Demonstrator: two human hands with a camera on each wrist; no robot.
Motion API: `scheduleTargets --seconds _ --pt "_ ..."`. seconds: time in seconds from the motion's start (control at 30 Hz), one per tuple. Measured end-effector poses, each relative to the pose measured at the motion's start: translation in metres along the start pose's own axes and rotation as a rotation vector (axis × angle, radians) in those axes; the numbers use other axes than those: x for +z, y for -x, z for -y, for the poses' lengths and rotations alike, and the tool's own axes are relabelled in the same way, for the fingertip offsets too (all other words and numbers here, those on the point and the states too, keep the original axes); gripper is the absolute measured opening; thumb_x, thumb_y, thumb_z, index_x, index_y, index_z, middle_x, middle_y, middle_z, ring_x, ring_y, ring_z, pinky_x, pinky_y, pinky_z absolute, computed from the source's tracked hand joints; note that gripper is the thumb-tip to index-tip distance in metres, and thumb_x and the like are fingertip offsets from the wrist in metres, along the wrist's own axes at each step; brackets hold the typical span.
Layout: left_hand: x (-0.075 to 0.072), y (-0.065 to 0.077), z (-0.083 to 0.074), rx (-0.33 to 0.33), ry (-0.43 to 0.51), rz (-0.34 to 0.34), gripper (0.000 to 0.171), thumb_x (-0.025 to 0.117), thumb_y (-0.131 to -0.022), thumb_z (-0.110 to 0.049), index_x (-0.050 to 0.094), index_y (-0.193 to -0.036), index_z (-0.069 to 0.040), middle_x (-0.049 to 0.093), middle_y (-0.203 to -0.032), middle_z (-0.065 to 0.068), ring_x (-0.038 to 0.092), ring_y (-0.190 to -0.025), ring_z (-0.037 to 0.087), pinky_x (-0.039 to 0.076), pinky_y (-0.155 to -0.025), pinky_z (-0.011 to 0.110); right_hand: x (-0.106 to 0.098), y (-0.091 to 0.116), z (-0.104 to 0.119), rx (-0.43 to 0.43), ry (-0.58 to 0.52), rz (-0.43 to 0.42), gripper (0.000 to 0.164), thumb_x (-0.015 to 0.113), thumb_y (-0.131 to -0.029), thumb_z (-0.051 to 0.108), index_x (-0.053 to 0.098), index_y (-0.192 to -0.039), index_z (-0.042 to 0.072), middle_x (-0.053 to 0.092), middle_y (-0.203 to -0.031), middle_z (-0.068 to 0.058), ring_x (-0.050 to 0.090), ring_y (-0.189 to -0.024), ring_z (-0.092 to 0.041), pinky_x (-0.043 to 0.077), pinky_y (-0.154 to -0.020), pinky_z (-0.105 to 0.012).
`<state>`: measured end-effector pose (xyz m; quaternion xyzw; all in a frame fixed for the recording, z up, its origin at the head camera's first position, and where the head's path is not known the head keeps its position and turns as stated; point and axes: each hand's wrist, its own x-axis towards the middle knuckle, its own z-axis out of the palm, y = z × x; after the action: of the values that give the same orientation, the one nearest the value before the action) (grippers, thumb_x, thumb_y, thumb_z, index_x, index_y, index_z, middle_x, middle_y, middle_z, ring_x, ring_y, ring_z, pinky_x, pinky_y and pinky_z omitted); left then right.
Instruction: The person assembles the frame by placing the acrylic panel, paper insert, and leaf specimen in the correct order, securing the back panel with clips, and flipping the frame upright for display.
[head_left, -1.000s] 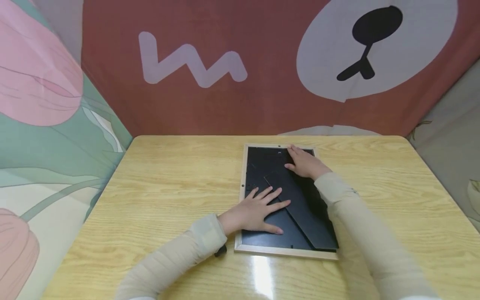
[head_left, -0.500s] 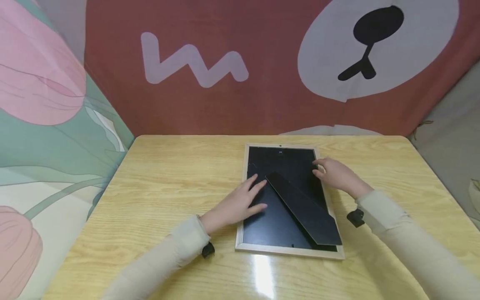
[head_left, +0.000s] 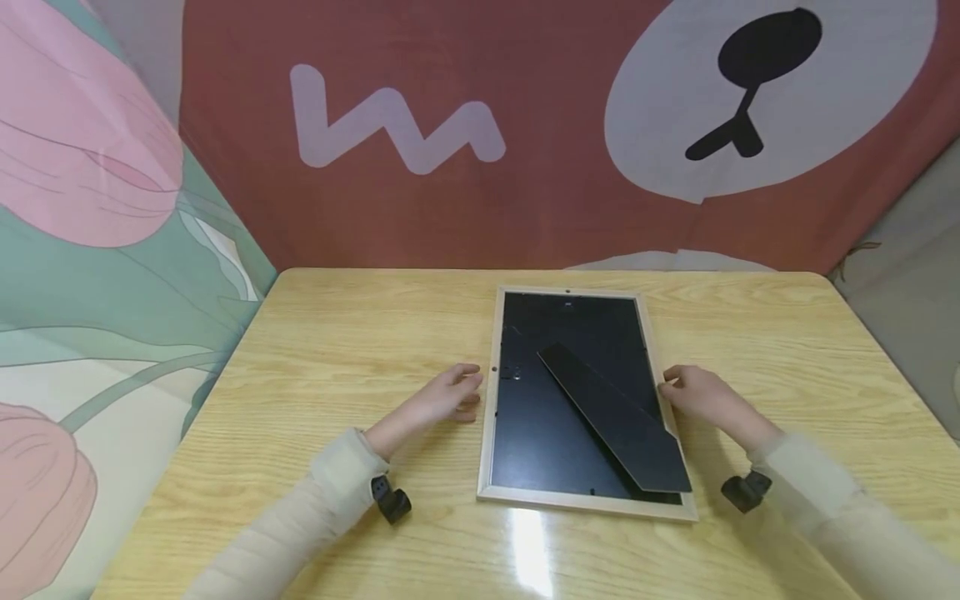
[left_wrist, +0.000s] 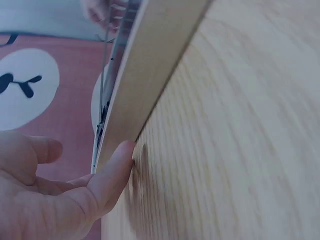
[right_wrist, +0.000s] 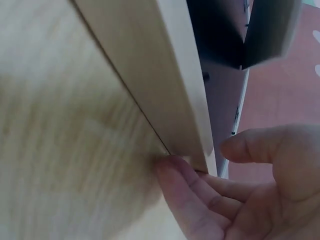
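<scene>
A picture frame (head_left: 486, 450) with a pale wooden rim lies back side up, its black backing board (head_left: 540, 442) showing. The black easel stand (head_left: 611, 417) slants across the board toward the lower right corner. My left hand (head_left: 442, 396) is beside the left rim; in the left wrist view, one fingertip (left_wrist: 125, 150) is right at the foot of the rim, thumb held apart. At the right rim, my right hand (head_left: 708, 402) has its fingers (right_wrist: 182, 182) curled against the outer side near the table, with the thumb (right_wrist: 245, 145) over the rim's top edge.
The frame rests on a wood-grain table (head_left: 360, 325). Behind the table hangs a red-brown cloth (head_left: 540, 208) with a cartoon face; a floral cloth (head_left: 127, 292) hangs at the left. Small black cameras sit at both wrists.
Both hands have come off the backing board. The left drew back to the left side of the frame; the right slid outward and down to the right rim. The easel stand now lies uncovered.
</scene>
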<state>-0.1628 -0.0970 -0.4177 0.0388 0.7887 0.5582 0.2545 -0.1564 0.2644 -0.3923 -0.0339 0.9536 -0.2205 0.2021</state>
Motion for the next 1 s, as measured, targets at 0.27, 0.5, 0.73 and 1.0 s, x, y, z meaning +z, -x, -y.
scheduleTargets --seconds 0.27,0.5,0.73,1.0 --pt "0.004 -0.005 0.001 -0.085 0.102 0.085 0.052 0.038 -0.101 -0.011 0.024 -0.145 0.012 0.037 -0.144 0.032 0.046 -0.129 0.042 0.055 -0.093 0.038 0.009 0.009 0.002 0.020 -0.182 0.021 0.050 0.040 -0.096 0.010 0.034 -0.126 -0.029 0.053 -0.116 -0.044 0.067 -0.086 -0.033 0.058 -0.071 -0.039" --pt "0.011 -0.006 -0.001 -0.018 -0.009 0.129 0.055 0.040 -0.094 0.000 0.025 -0.146 0.011 0.042 -0.142 0.031 0.058 -0.117 0.039 0.056 -0.092 0.040 0.014 0.012 0.005 0.041 -0.291 0.031 0.052 0.037 -0.093 0.003 0.026 -0.132 -0.029 0.052 -0.116 -0.045 0.067 -0.086 -0.028 0.057 -0.072 -0.037" --pt "0.012 -0.005 -0.002 -0.039 -0.020 0.053 0.057 0.048 -0.091 0.003 0.031 -0.145 0.007 0.041 -0.144 0.029 0.065 -0.104 0.035 0.058 -0.085 0.038 0.016 0.011 0.007 0.043 -0.341 0.018 0.053 0.039 -0.093 0.003 0.024 -0.134 -0.028 0.050 -0.120 -0.045 0.068 -0.085 -0.025 0.059 -0.071 -0.035" --pt "0.004 -0.002 -0.007 -0.080 0.040 -0.023 0.051 0.051 -0.094 0.000 0.038 -0.144 0.003 0.053 -0.131 0.028 0.065 -0.105 0.033 0.058 -0.085 0.038 0.018 0.011 0.012 0.029 -0.315 -0.021 0.051 0.040 -0.098 0.011 0.031 -0.136 -0.022 0.056 -0.120 -0.039 0.067 -0.090 -0.029 0.057 -0.075 -0.037"
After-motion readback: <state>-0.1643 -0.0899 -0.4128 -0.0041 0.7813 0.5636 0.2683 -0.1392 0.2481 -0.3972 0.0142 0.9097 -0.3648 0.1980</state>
